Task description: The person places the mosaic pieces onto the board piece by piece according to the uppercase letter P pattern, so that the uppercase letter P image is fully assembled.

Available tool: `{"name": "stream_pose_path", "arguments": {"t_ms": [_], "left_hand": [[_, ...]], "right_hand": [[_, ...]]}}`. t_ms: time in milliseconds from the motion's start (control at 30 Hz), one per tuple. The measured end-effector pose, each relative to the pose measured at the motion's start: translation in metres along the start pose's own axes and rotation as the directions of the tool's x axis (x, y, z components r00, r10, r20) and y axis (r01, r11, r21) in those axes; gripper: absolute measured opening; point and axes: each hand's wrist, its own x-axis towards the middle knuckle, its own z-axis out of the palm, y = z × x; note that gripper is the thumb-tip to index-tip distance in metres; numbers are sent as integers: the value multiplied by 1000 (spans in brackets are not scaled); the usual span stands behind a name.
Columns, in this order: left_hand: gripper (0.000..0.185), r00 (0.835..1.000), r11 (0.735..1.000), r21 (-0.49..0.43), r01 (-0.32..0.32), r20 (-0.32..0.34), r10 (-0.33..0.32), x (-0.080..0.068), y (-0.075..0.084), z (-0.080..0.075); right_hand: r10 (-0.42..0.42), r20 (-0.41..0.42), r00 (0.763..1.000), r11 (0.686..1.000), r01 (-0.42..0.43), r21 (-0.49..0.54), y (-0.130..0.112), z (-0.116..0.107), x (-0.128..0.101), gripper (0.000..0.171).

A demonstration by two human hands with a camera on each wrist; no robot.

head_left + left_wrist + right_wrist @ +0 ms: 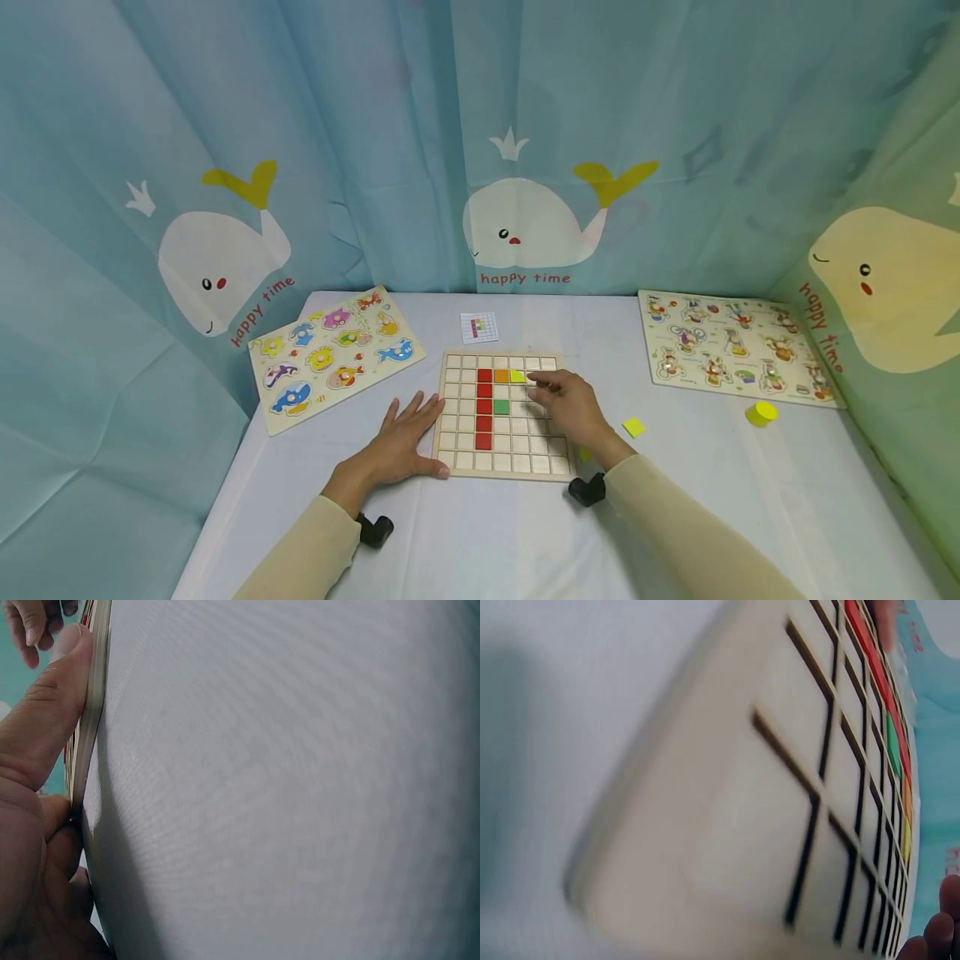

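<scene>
A wooden grid board lies flat on the table. Several red tiles form a column in it; an orange tile and a yellow tile continue the top row rightward, and a green tile sits beside the column. My left hand rests at the board's left edge, fingers spread, thumb against the near left corner. Over the board's upper right cells hovers my right hand, its loosely bent fingertips just right of the yellow tile. Nothing shows between them. In the right wrist view only some fingertips appear.
A small pattern card lies behind the board. Right of it are a loose yellow tile, another yellow piece partly hidden by my right arm, and a yellow cylinder. Picture puzzles stand left and right.
</scene>
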Motion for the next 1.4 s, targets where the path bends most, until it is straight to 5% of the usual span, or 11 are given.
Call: {"name": "stream_pose_path", "arguments": {"t_ms": [467, 933, 1400], "left_hand": [[115, 1000, 1000, -15, -12, -5, 12, -2, 2, -2], [115, 1000, 1000, -17, -20, 2, 20, -2, 0, -1], [116, 1000, 1000, -6, 2, 17, -1, -3, 2, -2]], "right_hand": [[49, -107, 993, 988, -64, -138, 15, -38, -11, 38], [55, -57, 997, 978, -65, -196, 37, -55, -50, 45], [-48, 32, 998, 945, 56, -321, 43, -46, -78, 51]]}}
